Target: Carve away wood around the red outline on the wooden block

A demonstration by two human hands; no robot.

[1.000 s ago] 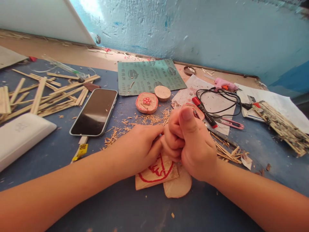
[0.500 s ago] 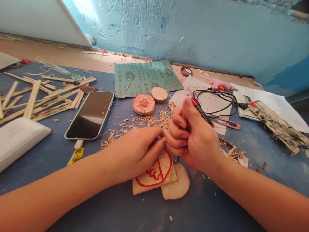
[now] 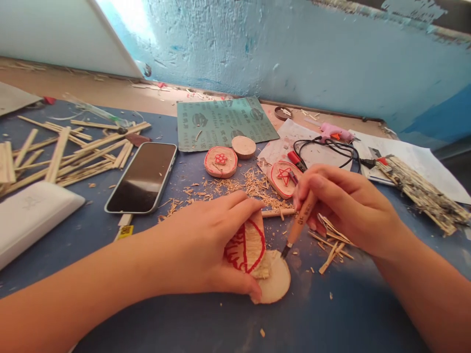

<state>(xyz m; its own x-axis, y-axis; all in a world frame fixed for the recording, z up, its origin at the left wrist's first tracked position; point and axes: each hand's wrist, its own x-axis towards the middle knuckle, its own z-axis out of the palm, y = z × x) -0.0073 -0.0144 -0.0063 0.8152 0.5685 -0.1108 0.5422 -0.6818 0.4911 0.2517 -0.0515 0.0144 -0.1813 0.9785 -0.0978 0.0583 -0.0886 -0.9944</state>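
My left hand (image 3: 217, 240) grips a flat piece of wood (image 3: 255, 245) marked with a red curved outline and red strokes. Its fingers reach over the far side, and the thumb presses at the near edge. Under that piece a plain pale wooden disc (image 3: 277, 284) sticks out to the right. In my right hand (image 3: 338, 208) is a wood carving chisel (image 3: 302, 215), held like a pen by its wooden handle. The dark metal tip points down at the disc's upper right edge; whether it touches cannot be made out. Wood shavings (image 3: 239, 184) lie just beyond.
Beyond lie wooden discs with a red star (image 3: 283, 177) and a red flower (image 3: 221, 159), a plain disc (image 3: 243, 146) and green sandpaper (image 3: 224, 122). A phone (image 3: 142, 179), white box (image 3: 40, 211) and sticks (image 3: 59, 152) are left; a pink glue gun (image 3: 336, 132) is right.
My right hand has moved right from beside my left and loosened from a fist to a pen-like hold on the chisel. My left thumb has shifted to the near edge of the wood.
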